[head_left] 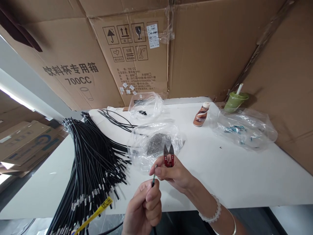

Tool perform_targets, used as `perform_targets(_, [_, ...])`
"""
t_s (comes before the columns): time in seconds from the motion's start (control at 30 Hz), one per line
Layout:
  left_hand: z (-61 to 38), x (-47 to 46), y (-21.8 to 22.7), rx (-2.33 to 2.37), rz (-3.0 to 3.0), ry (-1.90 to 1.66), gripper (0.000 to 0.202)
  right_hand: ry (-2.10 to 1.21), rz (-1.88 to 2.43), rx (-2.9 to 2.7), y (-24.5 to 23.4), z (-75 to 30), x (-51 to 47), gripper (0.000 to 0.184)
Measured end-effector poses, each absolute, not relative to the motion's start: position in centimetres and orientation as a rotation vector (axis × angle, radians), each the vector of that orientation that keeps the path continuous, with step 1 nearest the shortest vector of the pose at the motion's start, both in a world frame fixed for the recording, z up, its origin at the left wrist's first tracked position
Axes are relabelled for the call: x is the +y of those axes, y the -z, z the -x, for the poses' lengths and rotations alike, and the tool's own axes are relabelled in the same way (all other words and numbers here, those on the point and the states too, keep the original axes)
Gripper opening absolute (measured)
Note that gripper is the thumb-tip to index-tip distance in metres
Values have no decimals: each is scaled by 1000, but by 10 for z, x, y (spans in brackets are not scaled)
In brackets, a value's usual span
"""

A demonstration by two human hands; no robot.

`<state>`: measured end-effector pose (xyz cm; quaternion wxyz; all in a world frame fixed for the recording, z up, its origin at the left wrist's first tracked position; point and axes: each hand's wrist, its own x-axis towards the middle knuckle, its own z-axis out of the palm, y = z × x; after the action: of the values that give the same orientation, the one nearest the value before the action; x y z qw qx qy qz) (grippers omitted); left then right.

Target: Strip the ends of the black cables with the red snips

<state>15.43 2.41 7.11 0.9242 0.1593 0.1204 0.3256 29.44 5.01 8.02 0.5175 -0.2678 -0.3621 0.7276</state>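
My left hand (144, 205) is closed around a black cable (153, 183), its end pointing up and showing thin greenish inner wires. Just above, my right hand (177, 176) has thumb and forefinger together at the tip of those wires. Tucked in the same hand are red-handled thread snips (168, 160), blades upward and apart. Behind the snips lies a clear plastic bag (141, 140) of small grey metal pieces. A large bundle of black cables (90, 163) spreads left of my hands, many ends with silvery bands. A yellow tag strip (95, 213) lies across its lower part.
Cardboard boxes (207, 49) wall off the back and right of the white table (220, 182). A brown drink bottle (201, 115), a green cup (234, 101) and a plastic bag with teal pieces (246, 130) stand right. Another clear bag (146, 104) holds small black parts.
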Motion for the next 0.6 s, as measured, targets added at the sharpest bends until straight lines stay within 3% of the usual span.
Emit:
perform_targets(0.3, [-156, 10, -68, 466, -488, -779, 45, -1703, 648, -833, -83, -288, 46, 47])
perform_targets(0.6, [-163, 6, -68, -270, 80, -497, 41, -1654, 483, -854, -91, -282, 40, 48])
